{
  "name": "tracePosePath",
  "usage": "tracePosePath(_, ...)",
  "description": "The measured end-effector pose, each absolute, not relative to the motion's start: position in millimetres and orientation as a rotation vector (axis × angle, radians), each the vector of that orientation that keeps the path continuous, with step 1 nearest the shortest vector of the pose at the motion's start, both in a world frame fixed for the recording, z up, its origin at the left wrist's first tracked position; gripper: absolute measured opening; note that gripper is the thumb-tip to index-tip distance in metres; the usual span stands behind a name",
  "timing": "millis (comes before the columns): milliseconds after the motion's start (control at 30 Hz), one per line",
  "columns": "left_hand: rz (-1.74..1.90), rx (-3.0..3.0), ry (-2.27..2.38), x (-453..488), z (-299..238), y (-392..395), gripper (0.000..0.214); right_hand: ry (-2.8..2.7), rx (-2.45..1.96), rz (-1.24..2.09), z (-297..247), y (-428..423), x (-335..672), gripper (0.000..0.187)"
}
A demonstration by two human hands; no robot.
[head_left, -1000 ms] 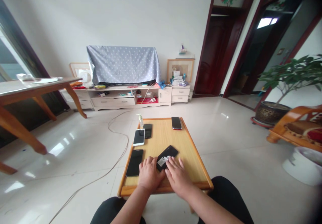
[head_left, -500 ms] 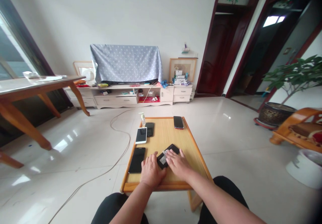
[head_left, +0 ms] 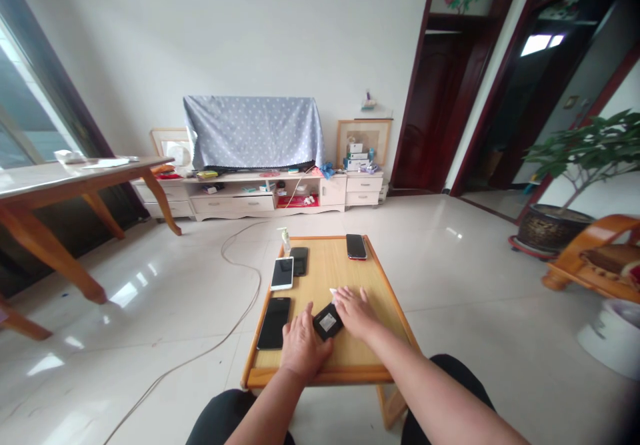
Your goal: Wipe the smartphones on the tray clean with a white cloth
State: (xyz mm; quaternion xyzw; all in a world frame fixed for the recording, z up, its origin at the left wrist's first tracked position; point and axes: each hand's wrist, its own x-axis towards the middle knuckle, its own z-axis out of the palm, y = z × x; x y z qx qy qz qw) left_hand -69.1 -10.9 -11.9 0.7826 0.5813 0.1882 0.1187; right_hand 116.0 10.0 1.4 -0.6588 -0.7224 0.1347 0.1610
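Note:
A black phone [head_left: 328,322] lies slanted on the small wooden table [head_left: 325,268], a pale label showing on its upper face. My left hand [head_left: 304,346] grips it at the left and near edges, thumb and fingers on either side. Over its far right part lies my right hand [head_left: 354,313], fingers together and pressing a small white piece, like a tissue [head_left: 333,292], against it. The right fingers hide most of the tissue and that end of the phone. Left of my left hand rests a larger black phone [head_left: 274,323].
A white phone [head_left: 283,273] overlaps a dark phone [head_left: 299,261] at the table's left, near a pump bottle [head_left: 285,239]. Another phone [head_left: 356,246] sits at the far right corner. A cable [head_left: 257,285] runs across the floor left of the table.
My right hand and the white tissue have shifted slightly toward the phone's far right end, uncovering more of the label. My left hand stays at the phone's edge. The view has tipped up slightly.

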Motion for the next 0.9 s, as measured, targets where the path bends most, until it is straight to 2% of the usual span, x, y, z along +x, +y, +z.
tracePosePath(100, 0.557, 2.302, 1.695, -69, -11, -11, 0.082, -2.012, -1.933, 0.329, -4, 8, 115, 0.054)
tracePosePath(300, 0.557, 2.316, 1.669, -71, -9, -9, 0.066, -2.299, -1.543, 0.374, -16, -38, 99, 0.051)
tracePosePath(533, 0.470, 2.378, 1.654, -68, 1, -13, 0.053, -1.973, -1.992, 0.244, -10, -21, 127, 0.051)
tracePosePath(767, 0.390, 2.378, 1.670, -66, 9, -15, 0.051, -2.191, -1.661, 0.300, -11, -66, 106, 0.049)
tracePosePath(900, 0.397, 2.408, 1.675, -64, 8, -16, 0.053, -2.035, -1.885, 0.279, -4, -53, 130, 0.047)
